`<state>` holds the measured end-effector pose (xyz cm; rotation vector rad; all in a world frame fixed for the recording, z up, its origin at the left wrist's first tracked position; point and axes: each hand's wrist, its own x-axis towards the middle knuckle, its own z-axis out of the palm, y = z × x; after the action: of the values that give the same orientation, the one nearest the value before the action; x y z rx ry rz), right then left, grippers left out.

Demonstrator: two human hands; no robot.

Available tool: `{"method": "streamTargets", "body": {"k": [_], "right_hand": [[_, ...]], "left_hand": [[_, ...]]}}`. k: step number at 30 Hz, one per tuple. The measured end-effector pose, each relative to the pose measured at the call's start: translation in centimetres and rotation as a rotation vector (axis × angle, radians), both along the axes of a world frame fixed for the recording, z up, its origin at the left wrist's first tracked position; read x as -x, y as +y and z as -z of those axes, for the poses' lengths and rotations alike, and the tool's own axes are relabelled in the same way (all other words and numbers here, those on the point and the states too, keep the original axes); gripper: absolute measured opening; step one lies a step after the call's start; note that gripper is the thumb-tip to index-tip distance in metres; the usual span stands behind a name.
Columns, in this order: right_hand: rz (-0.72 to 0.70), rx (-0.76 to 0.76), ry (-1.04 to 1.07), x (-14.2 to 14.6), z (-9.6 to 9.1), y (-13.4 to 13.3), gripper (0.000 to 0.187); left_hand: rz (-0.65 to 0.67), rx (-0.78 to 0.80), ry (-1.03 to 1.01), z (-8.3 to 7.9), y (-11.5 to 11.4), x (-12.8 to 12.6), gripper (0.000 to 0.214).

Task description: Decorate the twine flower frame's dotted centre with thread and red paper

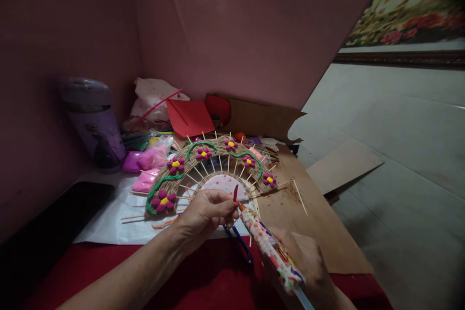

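Note:
My left hand (209, 210) pinches a small, thin red strip (236, 193) that points upward from the fingertips. In my right hand (307, 256) is a glue gun (269, 244) with a patterned, multicoloured covering; a translucent glue stick (302, 298) sticks out of its rear. The gun's nozzle is right at the lower end of the red strip; whether they touch I cannot tell. Behind the hands lies a half-round twine weave (192, 167) on thin wooden sticks, decorated with magenta flowers (203, 154) and green curved stems (165, 181). A dotted pale half-disc (225, 185) sits at its centre.
Below the hands rests a slim dark-blue tool (241, 242). A purple tumbler (94, 126), pink packets (145, 181) and red paper (191, 117) stand or lie behind. A dark flat object (61, 227) is at left; brown cardboard (308, 237) covers the right side.

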<state>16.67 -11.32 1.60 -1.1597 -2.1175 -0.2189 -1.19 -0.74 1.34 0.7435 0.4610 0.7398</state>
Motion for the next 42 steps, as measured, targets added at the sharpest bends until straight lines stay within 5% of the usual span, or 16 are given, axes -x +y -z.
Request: {"method": "streamTargets", "body": {"k": [34,42], "right_hand": [[0.021,-0.009,0.036,0.5,0.2,0.2,0.028],[0.228,-0.026,0.103,-0.2,0.9,-0.3,0.019]], "left_hand": [[0.015,-0.024,0.002,0.3,0.1,-0.1,0.028],[-0.002,-0.019,0.05,0.0,0.1,-0.1,0.028]]}}
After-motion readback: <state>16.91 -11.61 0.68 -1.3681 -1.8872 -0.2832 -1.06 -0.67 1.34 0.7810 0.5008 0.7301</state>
